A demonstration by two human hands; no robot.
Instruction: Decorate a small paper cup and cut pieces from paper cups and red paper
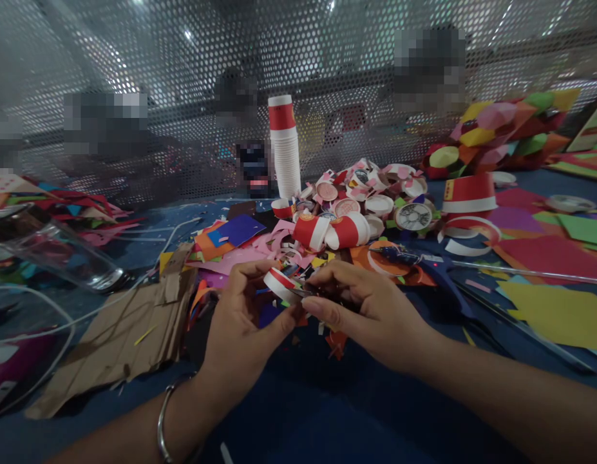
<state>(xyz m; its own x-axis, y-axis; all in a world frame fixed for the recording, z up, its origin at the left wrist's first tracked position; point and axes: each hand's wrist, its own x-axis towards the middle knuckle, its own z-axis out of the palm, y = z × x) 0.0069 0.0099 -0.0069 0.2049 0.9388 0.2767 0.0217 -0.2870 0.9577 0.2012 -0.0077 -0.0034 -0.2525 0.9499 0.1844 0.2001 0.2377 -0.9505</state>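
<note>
My left hand (250,322) is closed on a red and white piece of paper cup (281,287), with its thumb below and fingers behind. From the left, my right hand (360,306) meets the piece, its thumb and fingers pinched on scissors (303,292). Only a short stretch of thin metal blade shows at the cup piece's right edge; the handles are hidden in the hand. Just beyond my hands lie two red and white paper cups (312,232) on their sides. Behind them is a heap of cut cup bottoms and scraps (346,207).
A tall stack of paper cups (286,161) stands at the back. Flattened cardboard (119,341) and a clear bottle (80,258) lie left, with a white cable (109,301). A blue glue gun (438,283), coloured paper (559,312) and an upturned cup (469,193) are right. Perforated metal (182,58) rises behind.
</note>
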